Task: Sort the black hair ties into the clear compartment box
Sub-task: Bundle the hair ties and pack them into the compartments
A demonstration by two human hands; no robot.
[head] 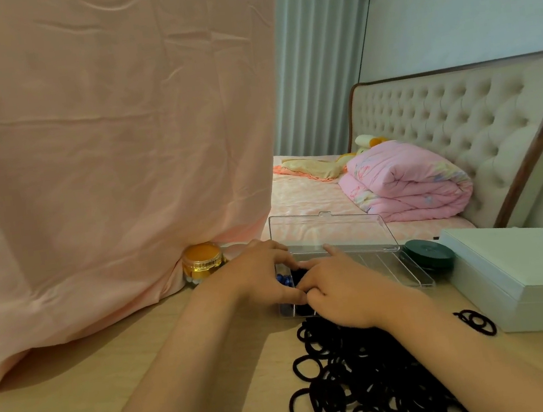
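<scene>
A clear compartment box (399, 268) lies open on the wooden table, its lid (328, 229) standing up at the back. My left hand (262, 276) and my right hand (339, 286) meet over its left compartments, fingers pressed down on black hair ties (306, 308) in the second compartment. Blue beads (281, 279) show in the leftmost compartment. A big pile of black hair ties (365, 376) lies on the table in front of the box, under my right forearm. Two or three more ties (478, 322) lie to the right.
A pink cloth (99, 142) hangs at the left, with a yellow jar (202, 261) at its foot. A dark round tin (428, 254) and a white box (527, 272) sit to the right. A bed with a folded pink quilt (405, 181) is behind.
</scene>
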